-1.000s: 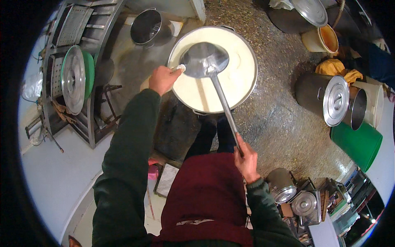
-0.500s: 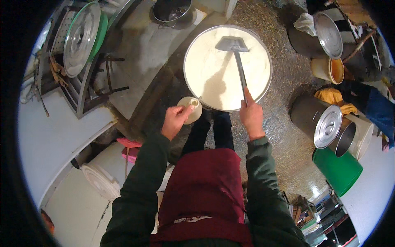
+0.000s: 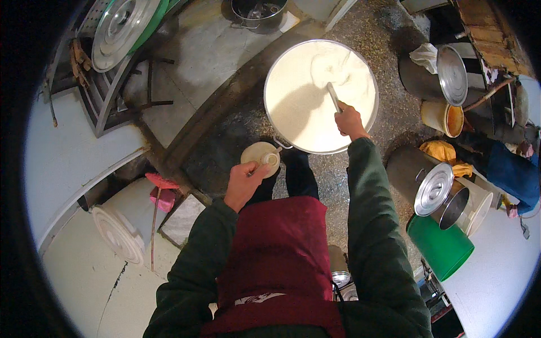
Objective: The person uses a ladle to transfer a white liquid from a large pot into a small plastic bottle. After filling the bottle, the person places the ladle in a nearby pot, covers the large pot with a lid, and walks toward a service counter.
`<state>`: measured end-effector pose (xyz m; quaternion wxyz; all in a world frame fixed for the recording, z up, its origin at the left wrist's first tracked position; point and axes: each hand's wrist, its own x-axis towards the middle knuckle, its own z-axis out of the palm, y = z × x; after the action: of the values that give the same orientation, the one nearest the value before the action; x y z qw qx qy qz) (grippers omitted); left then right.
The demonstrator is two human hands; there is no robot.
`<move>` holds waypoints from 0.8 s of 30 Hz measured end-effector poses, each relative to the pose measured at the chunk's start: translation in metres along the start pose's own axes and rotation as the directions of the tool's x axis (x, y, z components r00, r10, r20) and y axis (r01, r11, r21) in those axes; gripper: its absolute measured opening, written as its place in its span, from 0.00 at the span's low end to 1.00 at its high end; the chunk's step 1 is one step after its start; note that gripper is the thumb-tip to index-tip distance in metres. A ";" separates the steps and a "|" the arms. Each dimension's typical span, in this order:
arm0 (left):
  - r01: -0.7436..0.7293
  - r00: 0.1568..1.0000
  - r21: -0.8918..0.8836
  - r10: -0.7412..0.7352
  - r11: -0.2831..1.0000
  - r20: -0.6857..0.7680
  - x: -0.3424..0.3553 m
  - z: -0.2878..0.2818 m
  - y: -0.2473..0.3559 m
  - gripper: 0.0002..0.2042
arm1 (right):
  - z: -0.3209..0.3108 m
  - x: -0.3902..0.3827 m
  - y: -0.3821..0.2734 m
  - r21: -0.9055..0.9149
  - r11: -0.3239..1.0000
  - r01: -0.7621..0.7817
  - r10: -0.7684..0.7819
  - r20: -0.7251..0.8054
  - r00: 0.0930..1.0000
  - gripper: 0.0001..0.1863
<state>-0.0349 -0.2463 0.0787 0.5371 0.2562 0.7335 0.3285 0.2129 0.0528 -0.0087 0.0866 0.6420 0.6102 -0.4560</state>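
A wide metal pot (image 3: pixel 266 104) stands in front of my legs, nearly full of a creamy white liquid (image 3: pixel 301 73). My right hand (image 3: pixel 351 122) is closed round the metal handle of a paddle (image 3: pixel 333 97) over the pot's right side. Its blade is sunk out of sight, and the surface swirls just beyond where the handle goes in. Left of the pot's near rim, my left hand (image 3: pixel 244 185) grips a pale, translucent plastic jug (image 3: pixel 256 153) near its neck. The jug's mouth is uncapped and points up toward me. What it contains cannot be made out.
Lidded metal pots (image 3: pixel 409 169), a yellowish bucket (image 3: pixel 434 117) and a green tub (image 3: pixel 440 246) line the right side. Another dark pot (image 3: pixel 258 12) stands at the far end. A metal frame (image 3: pixel 107 107) and a white barrel (image 3: pixel 121 222) are at left.
The paddle's blade, visible above the liquid before, has gone under. My right hand has shifted slightly right over the pot. My left hand keeps hold of the jug, and the whole view has shifted.
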 end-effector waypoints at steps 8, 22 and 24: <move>-0.114 0.993 0.053 0.115 0.992 -0.021 0.019 -0.016 0.018 0.23 | 0.068 -0.010 0.041 0.027 1.000 0.005 -0.005 -0.012 1.000 0.34; -0.075 0.975 0.742 -0.108 0.666 0.196 0.191 0.051 0.099 0.31 | 0.118 -0.218 0.115 0.318 0.942 0.110 -0.040 -0.218 0.975 0.36; -0.188 0.973 0.803 -0.004 0.566 0.231 0.210 0.074 0.098 0.31 | 0.112 -0.248 0.119 0.358 0.925 0.125 -0.038 -0.241 0.970 0.35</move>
<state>-0.0233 -0.0143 0.0078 0.4124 0.5462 0.7274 -0.0494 0.3017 -0.2249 0.0463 -0.1262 0.6691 0.5452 -0.4890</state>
